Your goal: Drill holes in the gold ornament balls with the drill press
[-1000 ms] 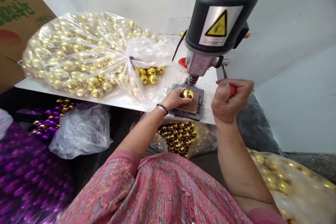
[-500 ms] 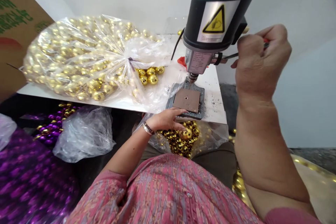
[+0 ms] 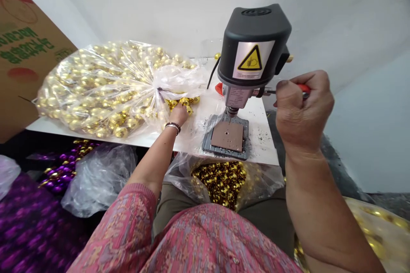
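Observation:
My left hand [image 3: 179,114] reaches to loose gold balls [image 3: 194,100] beside the knot of a clear bag of gold balls [image 3: 86,89]. Its fingers are bent down among them, their tips hidden. My right hand [image 3: 303,108] is wrapped round the red-tipped lever [image 3: 269,92] at the right of a black drill press [image 3: 253,51]. Under the drill chuck [image 3: 232,111], a brown plate [image 3: 228,135] with a small hole lies bare on the grey base [image 3: 207,141].
Below the white table's edge [image 3: 265,158], an open plastic bag of gold pieces [image 3: 224,181] sits between my legs. Purple beads [image 3: 60,166] and a crumpled clear bag [image 3: 96,179] are at the lower left. A cardboard box [image 3: 28,51] stands at the far left.
My left hand has moved from over the open bag by the drill base to the loose gold balls on the left. A gold ball near it has dropped from view. The camera view has shifted.

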`<state>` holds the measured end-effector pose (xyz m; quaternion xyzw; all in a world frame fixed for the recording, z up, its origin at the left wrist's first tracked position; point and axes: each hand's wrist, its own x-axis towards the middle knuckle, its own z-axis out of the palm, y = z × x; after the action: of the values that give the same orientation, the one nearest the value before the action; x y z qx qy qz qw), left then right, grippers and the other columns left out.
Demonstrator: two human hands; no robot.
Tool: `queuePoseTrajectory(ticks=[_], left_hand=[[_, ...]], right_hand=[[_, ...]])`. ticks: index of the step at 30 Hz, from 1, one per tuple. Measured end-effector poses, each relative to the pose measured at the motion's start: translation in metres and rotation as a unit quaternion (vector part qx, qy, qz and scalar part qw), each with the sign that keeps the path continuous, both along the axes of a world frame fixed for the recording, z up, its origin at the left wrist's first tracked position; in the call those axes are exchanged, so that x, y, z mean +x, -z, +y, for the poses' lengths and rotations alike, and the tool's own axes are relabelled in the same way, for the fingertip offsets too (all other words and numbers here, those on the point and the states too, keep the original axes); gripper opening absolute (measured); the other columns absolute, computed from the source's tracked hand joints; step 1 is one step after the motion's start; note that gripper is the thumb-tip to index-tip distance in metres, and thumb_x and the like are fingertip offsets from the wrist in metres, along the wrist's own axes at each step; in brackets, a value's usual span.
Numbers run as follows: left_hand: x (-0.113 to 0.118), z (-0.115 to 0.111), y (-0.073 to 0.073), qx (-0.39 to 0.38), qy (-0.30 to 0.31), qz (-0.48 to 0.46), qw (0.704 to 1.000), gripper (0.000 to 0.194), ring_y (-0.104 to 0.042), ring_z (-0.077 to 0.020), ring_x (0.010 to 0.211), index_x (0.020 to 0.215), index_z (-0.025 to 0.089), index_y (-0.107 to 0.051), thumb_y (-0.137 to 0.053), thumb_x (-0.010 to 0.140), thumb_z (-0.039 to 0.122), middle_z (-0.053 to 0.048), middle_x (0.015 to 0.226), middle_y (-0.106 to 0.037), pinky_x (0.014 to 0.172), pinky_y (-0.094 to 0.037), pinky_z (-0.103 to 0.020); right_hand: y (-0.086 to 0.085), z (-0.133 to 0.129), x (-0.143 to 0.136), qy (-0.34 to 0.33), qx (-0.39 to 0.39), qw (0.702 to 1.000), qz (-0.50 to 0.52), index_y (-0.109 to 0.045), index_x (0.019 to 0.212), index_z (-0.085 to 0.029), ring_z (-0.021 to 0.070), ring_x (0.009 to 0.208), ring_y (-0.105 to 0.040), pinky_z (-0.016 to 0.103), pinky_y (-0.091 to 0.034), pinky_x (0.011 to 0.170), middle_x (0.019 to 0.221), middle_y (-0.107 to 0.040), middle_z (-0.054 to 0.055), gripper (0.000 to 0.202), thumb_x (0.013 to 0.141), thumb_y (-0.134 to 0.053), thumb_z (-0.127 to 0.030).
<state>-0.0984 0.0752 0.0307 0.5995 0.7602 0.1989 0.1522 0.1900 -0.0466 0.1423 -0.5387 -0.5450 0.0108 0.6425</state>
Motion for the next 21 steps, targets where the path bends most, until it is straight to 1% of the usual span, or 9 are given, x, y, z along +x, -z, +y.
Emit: queuePoseTrajectory(ticks=[2,5,8,11,13,15,17,19,21], left_hand=[[0.005,0.002,0.004,-0.036,0.006,-0.005,0.999,0.039,-0.076,-0.0372,0.122,0.138,0.009,-0.071,-0.054,0.104,0.019,-0.027,0.132,-0.078,0.112,-0.055,-0.047],[0.013,-0.003,0.011,-0.042,0.041,-0.054,0.997,0.051,-0.075,-0.0329,0.122,0.151,0.015,-0.063,-0.063,0.100,0.022,-0.019,0.133,-0.078,0.113,-0.054,-0.042],[0.019,-0.011,0.014,-0.016,0.047,-0.110,0.993,0.056,-0.075,-0.0294,0.115,0.149,0.019,-0.064,-0.070,0.093,0.019,-0.012,0.118,-0.079,0.110,-0.055,-0.039],[0.019,-0.024,0.010,0.008,0.020,-0.219,0.976,0.055,-0.074,-0.0233,0.096,0.143,0.018,-0.066,-0.075,0.089,0.021,-0.006,0.101,-0.076,0.097,-0.057,-0.035],[0.017,-0.037,0.004,-0.018,0.031,-0.363,0.931,0.047,-0.071,-0.0175,0.084,0.134,0.019,-0.068,-0.077,0.088,0.026,-0.004,0.098,-0.075,0.083,-0.057,-0.029],[0.017,-0.051,-0.002,-0.081,0.060,-0.504,0.858,0.037,-0.069,-0.0135,0.075,0.120,0.019,-0.070,-0.080,0.086,0.029,-0.004,0.098,-0.076,0.071,-0.053,-0.024],[0.020,-0.064,-0.006,-0.140,0.082,-0.579,0.799,0.038,-0.067,-0.0118,0.069,0.112,0.019,-0.068,-0.085,0.080,0.026,-0.004,0.095,-0.076,0.063,-0.050,-0.022],[0.027,-0.075,-0.007,-0.164,0.092,-0.595,0.782,0.047,-0.064,-0.0100,0.063,0.111,0.019,-0.066,-0.092,0.072,0.020,-0.002,0.090,-0.075,0.060,-0.048,-0.021],[0.036,-0.081,-0.006,-0.169,0.094,-0.586,0.787,0.051,-0.059,-0.0071,0.059,0.113,0.018,-0.066,-0.095,0.070,0.017,0.000,0.088,-0.074,0.058,-0.047,-0.020]], right_hand=[[0.001,-0.001,-0.001,0.004,0.008,1.000,0.000,-0.050,0.084,-0.022,0.0066,0.058,-0.049,0.024,-0.040,0.060,0.066,-0.051,-0.008,0.022,0.092,-0.061,-0.039],[0.002,-0.001,-0.002,0.010,0.008,1.000,0.005,-0.050,0.084,-0.022,0.0069,0.057,-0.048,0.025,-0.040,0.060,0.066,-0.052,-0.008,0.022,0.090,-0.060,-0.040],[0.002,0.000,-0.002,0.012,0.004,1.000,0.011,-0.048,0.083,-0.023,0.0076,0.057,-0.047,0.025,-0.039,0.059,0.065,-0.052,-0.007,0.022,0.089,-0.060,-0.040],[0.002,-0.001,-0.003,0.011,-0.002,1.000,0.018,-0.047,0.082,-0.023,0.0080,0.057,-0.047,0.026,-0.039,0.059,0.064,-0.051,-0.007,0.022,0.087,-0.061,-0.039],[0.001,-0.002,-0.004,0.010,-0.006,1.000,0.021,-0.047,0.082,-0.023,0.0082,0.057,-0.048,0.026,-0.039,0.060,0.063,-0.050,-0.008,0.021,0.087,-0.062,-0.037],[-0.001,-0.001,-0.004,0.009,-0.011,1.000,0.019,-0.046,0.083,-0.023,0.0078,0.057,-0.048,0.026,-0.038,0.061,0.064,-0.049,-0.008,0.021,0.089,-0.063,-0.034],[-0.006,0.003,-0.002,0.009,-0.020,1.000,0.007,-0.045,0.083,-0.022,0.0064,0.058,-0.045,0.025,-0.037,0.063,0.065,-0.047,-0.009,0.022,0.092,-0.063,-0.029],[-0.015,0.012,0.004,0.011,-0.033,0.999,-0.011,-0.041,0.080,-0.021,0.0046,0.059,-0.039,0.024,-0.035,0.065,0.063,-0.042,-0.009,0.026,0.095,-0.062,-0.025],[-0.026,0.026,0.012,0.005,-0.051,0.999,-0.017,-0.039,0.075,-0.021,0.0040,0.060,-0.034,0.025,-0.030,0.065,0.061,-0.037,-0.008,0.031,0.097,-0.061,-0.023]])
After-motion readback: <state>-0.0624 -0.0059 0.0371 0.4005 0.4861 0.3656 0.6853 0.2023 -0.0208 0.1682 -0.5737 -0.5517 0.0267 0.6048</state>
